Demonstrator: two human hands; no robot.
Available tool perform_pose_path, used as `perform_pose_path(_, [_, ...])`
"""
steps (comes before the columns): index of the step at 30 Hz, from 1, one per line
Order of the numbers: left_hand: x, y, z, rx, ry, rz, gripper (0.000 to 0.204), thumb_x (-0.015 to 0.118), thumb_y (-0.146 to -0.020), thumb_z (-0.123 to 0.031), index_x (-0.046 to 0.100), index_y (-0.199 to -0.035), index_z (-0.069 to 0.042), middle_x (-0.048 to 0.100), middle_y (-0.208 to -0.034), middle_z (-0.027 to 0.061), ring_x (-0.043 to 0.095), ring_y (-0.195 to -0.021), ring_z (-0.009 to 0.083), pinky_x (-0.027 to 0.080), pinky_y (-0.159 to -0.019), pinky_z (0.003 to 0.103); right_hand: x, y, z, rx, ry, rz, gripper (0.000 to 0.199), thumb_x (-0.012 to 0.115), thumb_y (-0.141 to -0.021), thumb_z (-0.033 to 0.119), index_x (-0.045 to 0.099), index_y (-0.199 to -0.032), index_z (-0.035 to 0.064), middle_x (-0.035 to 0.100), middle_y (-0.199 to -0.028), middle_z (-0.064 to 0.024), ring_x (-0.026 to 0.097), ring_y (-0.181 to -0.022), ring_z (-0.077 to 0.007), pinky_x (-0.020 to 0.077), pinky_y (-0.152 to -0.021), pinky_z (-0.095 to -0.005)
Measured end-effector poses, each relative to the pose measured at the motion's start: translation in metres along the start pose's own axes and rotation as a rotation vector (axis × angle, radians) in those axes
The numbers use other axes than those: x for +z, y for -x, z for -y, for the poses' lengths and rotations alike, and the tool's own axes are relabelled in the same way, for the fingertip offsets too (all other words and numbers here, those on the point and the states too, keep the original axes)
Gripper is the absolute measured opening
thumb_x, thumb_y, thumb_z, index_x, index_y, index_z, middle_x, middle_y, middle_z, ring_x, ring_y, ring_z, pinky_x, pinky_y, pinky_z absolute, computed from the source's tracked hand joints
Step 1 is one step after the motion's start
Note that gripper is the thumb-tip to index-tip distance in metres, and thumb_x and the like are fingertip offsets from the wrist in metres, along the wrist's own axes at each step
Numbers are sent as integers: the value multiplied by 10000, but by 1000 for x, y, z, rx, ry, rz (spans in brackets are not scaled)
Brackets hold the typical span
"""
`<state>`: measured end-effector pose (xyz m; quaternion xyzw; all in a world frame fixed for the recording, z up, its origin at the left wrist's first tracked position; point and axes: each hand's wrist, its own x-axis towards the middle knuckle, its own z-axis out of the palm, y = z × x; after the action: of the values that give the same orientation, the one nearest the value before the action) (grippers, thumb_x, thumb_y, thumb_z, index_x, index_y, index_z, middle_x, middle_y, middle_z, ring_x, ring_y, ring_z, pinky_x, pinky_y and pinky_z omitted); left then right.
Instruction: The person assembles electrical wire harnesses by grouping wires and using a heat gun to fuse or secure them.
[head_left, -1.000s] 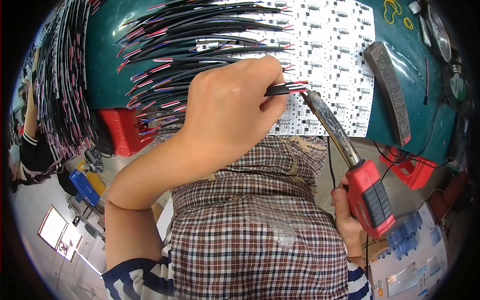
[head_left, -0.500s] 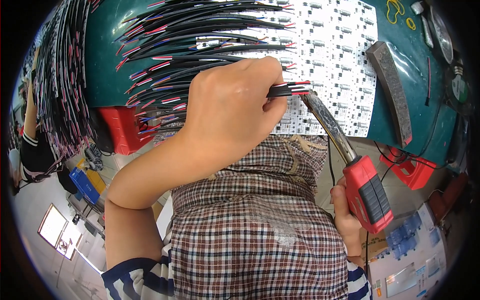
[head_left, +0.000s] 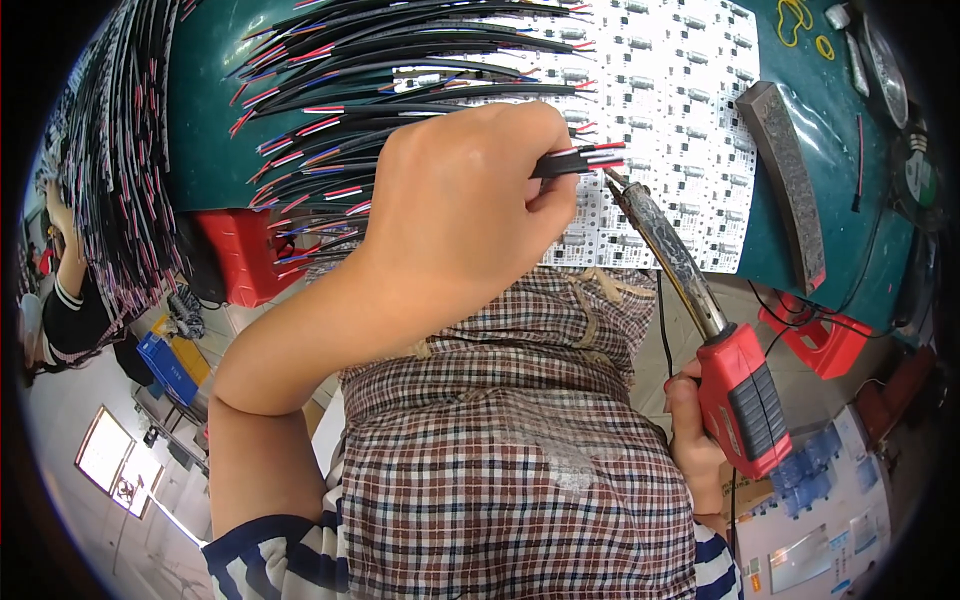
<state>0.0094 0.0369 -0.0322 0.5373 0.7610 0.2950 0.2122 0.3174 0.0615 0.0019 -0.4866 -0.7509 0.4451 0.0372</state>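
My left hand [head_left: 470,190] is closed around a black cable [head_left: 562,163], whose red, white and black wire ends stick out to the right above a white sheet of circuit boards [head_left: 690,130]. My right hand [head_left: 694,440] grips a red and black soldering iron [head_left: 742,400] by its handle, partly hidden behind it. The iron's tip points up and left, just below the wire ends; whether they touch I cannot tell. Several black cables [head_left: 400,65] lie side by side across the boards' left part, their coloured wire ends showing.
A thick bundle of black cables [head_left: 125,150] hangs at the far left. On the green table [head_left: 215,100] a dark grey bar [head_left: 785,180] lies right of the boards, with yellow rubber bands [head_left: 790,22] behind it. Red stools [head_left: 245,260] stand below. Another person's arm [head_left: 68,250] shows at left.
The wire ends in my left hand have moved slightly away from me and fanned apart. The soldering iron has shifted a little toward me, and its tip now sits below the wires.
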Motion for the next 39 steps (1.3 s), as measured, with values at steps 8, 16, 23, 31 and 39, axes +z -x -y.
perform_pose_path(8, [-5,-5,-2,-61,29,66,106,784,-785,-84,680,-789,-67,526,-591,-18,485,-514,49,380,-497,220,2,-3,3,18,-31,20,261,787,-829,157,697,-1030,17,698,-948,-165,708,-800,-337,557,-712,-390])
perform_pose_path(16, [-3,-4,-1,-46,29,49,103,781,-777,-86,680,-784,-65,534,-587,-9,499,-505,70,393,-494,237,1,-4,4,29,-20,42,265,795,-822,151,702,-1027,12,699,-942,-162,709,-810,-338,558,-728,-390])
perform_pose_path(23, [-2,-4,0,3,0,9,106,782,-764,-82,678,-779,-66,534,-583,-2,505,-494,90,393,-490,244,-9,2,4,-28,73,109,153,682,-973,135,606,-1018,10,596,-797,-43,538,-666,-108,429,-612,-265])
perform_pose_path(31, [-12,-13,1,-86,97,192,97,764,-819,-67,687,-860,-24,569,-645,24,505,-562,68,449,-541,233,-6,5,-1,42,35,36,263,786,-849,217,708,-1026,38,694,-936,-137,689,-785,-331,542,-698,-391])
perform_pose_path(39, [-13,-14,1,-57,76,199,93,757,-820,-56,688,-869,-18,593,-672,35,524,-578,77,465,-561,226,0,7,0,70,14,4,265,792,-843,218,705,-1014,35,692,-903,-138,691,-769,-326,544,-685,-388])
